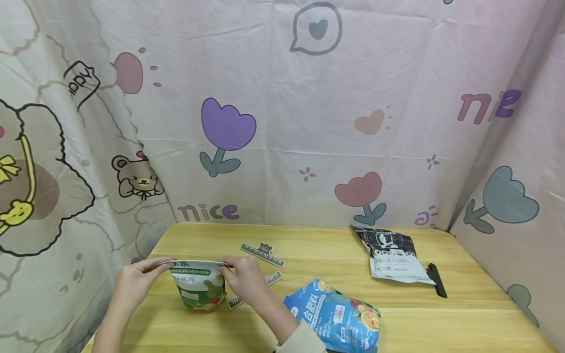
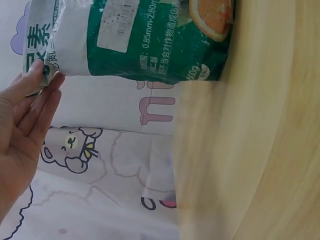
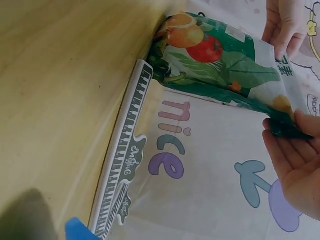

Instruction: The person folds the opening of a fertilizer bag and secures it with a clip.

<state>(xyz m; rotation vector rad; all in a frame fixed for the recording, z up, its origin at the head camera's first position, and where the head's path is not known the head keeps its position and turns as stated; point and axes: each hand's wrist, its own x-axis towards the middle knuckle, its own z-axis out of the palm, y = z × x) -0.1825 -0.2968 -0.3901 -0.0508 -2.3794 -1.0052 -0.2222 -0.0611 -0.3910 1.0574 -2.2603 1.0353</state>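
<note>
Three fertilizer pouches, two loose piano-key bag clips [image 1: 263, 255] and one black clip [image 1: 436, 280] are on the surface [image 1: 476, 328]. The green-and-white pouch [image 1: 198, 289] is upright at lower left of the frame, white above and green below, printed with "46.0%", an orange, a tomato and leaves. The left hand [image 1: 134, 280] and right hand [image 1: 247, 280] each have fingers clamped on one top corner. The blue pouch [image 1: 335, 318] lies at lower centre-right; the black-and-white pouch [image 1: 393, 257], at right, touches the black clip.
</note>
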